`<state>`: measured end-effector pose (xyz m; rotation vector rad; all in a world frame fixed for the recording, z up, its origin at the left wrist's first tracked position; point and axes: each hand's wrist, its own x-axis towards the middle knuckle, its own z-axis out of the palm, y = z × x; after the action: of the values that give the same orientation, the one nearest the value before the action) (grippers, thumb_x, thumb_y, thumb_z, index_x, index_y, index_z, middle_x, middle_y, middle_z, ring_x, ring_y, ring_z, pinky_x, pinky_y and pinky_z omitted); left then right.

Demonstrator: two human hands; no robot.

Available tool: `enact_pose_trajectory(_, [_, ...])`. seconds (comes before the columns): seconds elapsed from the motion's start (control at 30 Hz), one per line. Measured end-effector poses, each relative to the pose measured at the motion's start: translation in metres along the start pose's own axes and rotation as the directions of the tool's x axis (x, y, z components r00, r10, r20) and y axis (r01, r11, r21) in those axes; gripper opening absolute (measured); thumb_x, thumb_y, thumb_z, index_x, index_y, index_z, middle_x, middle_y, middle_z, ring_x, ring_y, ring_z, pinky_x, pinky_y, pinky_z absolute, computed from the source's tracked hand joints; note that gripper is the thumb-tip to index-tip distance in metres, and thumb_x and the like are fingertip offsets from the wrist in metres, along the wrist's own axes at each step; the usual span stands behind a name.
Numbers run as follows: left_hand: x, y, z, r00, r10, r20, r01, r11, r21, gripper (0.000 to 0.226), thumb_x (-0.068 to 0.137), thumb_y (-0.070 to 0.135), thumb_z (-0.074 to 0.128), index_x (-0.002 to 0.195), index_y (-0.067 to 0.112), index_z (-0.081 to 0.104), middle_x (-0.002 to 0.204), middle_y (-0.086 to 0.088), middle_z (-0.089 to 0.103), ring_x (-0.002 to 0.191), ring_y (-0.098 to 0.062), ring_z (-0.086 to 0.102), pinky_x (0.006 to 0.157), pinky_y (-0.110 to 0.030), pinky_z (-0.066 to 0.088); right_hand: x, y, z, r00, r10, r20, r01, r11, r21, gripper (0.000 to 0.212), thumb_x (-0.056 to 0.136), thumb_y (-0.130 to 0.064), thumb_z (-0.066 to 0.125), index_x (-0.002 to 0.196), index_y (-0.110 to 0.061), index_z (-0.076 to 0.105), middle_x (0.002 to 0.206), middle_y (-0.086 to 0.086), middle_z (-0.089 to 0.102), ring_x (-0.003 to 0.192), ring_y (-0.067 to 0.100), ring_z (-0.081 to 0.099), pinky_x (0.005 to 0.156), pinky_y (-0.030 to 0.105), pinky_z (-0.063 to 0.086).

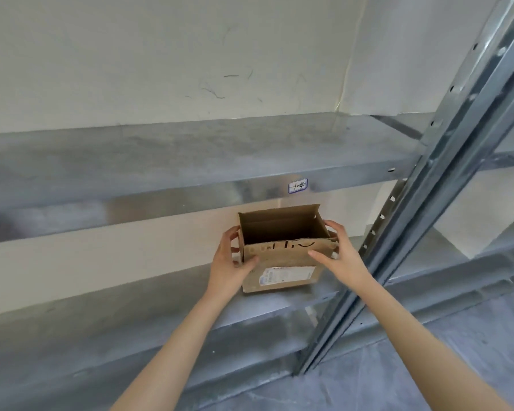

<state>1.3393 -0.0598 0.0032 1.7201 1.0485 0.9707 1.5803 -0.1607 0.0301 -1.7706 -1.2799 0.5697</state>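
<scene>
Cardboard box, open-topped: we grasp it with our left hand and right hand curled round its ends, apparently resting on the lower shelf.

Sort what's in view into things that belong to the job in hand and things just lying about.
In the job: cardboard box, open on top; left hand and right hand gripping its sides; lower shelf beneath it.
Just there: upper shelf, sticker on its edge, steel post.
</scene>
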Motion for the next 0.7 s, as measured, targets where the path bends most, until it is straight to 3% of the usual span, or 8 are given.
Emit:
enact_pose_trajectory(0.13, [-0.006, 0.001, 0.017, 0.996, -0.038, -0.083, 0.042, 0.998, 0.042, 0.071, 0.078, 0.022, 0.081, 0.134, 0.037, 0.040, 0.129, 0.019, 0.051, 0.117, -0.020, 0.057, 0.086, -0.038, 0.056, 0.015, 0.018, -0.007, 0.998, -0.024, 0.054, 0.022, 0.999, 0.032, 0.076, 0.083, -0.027, 0.077, 0.145, -0.025, 0.034, 0.132, -0.019, 0.045, 0.125, 0.013, 0.048, 0.106, 0.033, 0.042])
enact_pose_trajectory(0.3, [-0.012, -0.004, 0.024, 0.990, -0.090, -0.105, 0.100, 0.991, 0.091, 0.074, 0.078, 0.021, 0.081, 0.138, 0.033, 0.040, 0.136, 0.009, 0.052, 0.116, -0.022, 0.057, 0.090, -0.042, 0.055, 0.019, 0.034, -0.005, 0.995, 0.002, 0.097, -0.008, 0.998, 0.064, 0.078, 0.083, -0.026, 0.078, 0.147, -0.022, 0.033, 0.142, -0.004, 0.045, 0.125, 0.011, 0.044, 0.100, 0.027, 0.038])
enact_pose_trajectory(0.6, [-0.006, -0.002, 0.045, 0.981, -0.164, -0.106, 0.175, 0.980, 0.098, 0.073, 0.081, 0.023, 0.080, 0.136, 0.040, 0.035, 0.124, 0.006, 0.058, 0.102, -0.007, 0.059, 0.083, -0.021, 0.046, 0.029, 0.033, -0.025, 0.999, -0.014, 0.046, 0.010, 0.996, 0.083, 0.069, 0.085, -0.024, 0.077, 0.143, -0.020, 0.040, 0.142, -0.003, 0.050, 0.132, 0.017, 0.046, 0.111, 0.039, 0.041])
enact_pose_trajectory(0.7, [-0.001, 0.001, 0.055, 0.982, -0.163, -0.094, 0.172, 0.979, 0.107, 0.073, 0.082, 0.021, 0.079, 0.137, 0.041, 0.034, 0.122, 0.007, 0.057, 0.101, -0.006, 0.059, 0.078, -0.014, 0.043, 0.035, 0.025, -0.031, 0.996, -0.093, 0.009, 0.093, 0.995, 0.041, 0.066, 0.086, -0.026, 0.075, 0.143, -0.021, 0.042, 0.143, -0.004, 0.049, 0.131, 0.013, 0.045, 0.109, 0.032, 0.039])
